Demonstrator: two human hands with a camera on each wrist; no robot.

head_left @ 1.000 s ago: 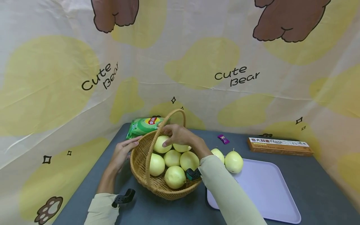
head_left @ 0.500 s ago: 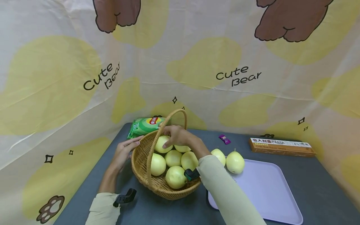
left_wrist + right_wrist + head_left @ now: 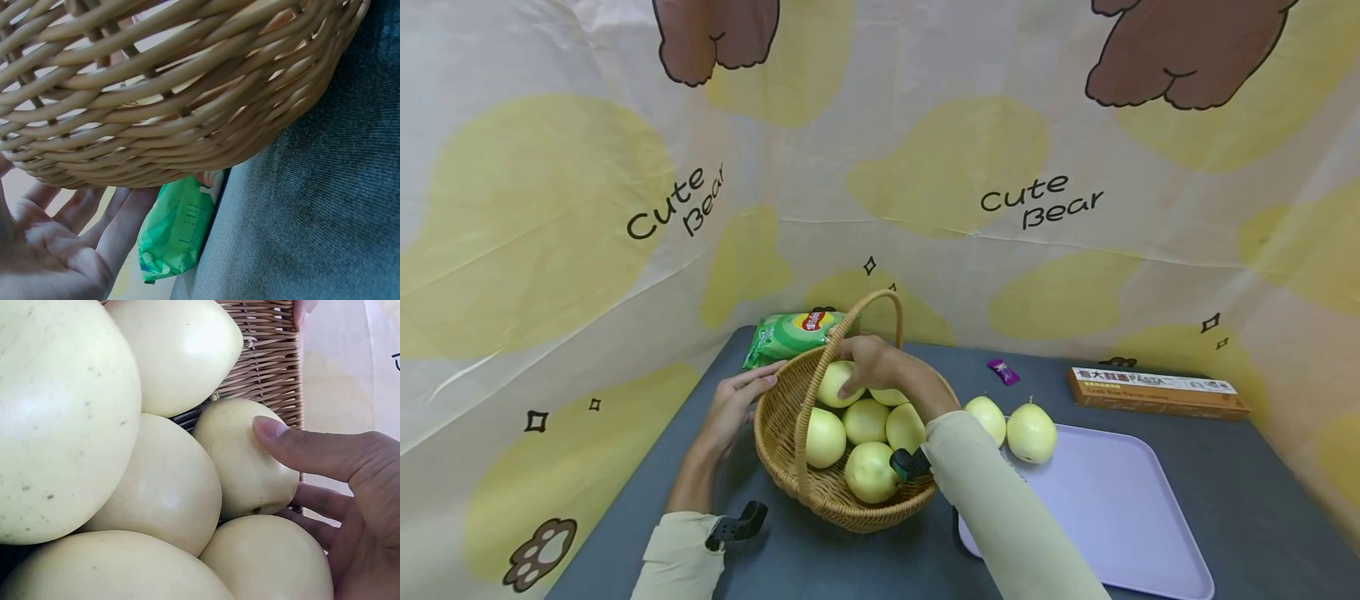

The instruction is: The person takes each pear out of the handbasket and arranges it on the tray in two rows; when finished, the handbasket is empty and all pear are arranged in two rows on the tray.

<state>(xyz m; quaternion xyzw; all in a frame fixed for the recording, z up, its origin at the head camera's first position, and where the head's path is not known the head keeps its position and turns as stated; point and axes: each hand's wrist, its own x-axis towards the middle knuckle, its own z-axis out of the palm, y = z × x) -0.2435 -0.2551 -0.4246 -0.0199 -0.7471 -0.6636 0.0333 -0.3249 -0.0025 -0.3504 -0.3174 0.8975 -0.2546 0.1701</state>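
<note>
In the head view, a wicker basket [image 3: 850,512] with a tall handle holds several pale yellow-green pears [image 3: 871,472]. My left hand [image 3: 730,412] touches the basket's left rim, fingers stretched along it. The left wrist view shows that palm [image 3: 56,244] beside the woven wall [image 3: 156,137], fingers partly hidden behind it. My right hand [image 3: 876,367] reaches under the handle to a pear [image 3: 833,385] at the basket's back. In the right wrist view, the thumb lies on that pear [image 3: 244,456], with the other fingers curled round its far side near the rim.
A lilac tray [image 3: 1120,508] lies at the right, with two pears [image 3: 1032,433] at its back left corner. Behind it are a purple-wrapped candy [image 3: 1003,372] and a pasta box [image 3: 1157,393]. A green chip bag [image 3: 790,337] lies behind the basket.
The whole head view has shifted slightly. Both hands, the basket and the pears keep about the same places relative to each other.
</note>
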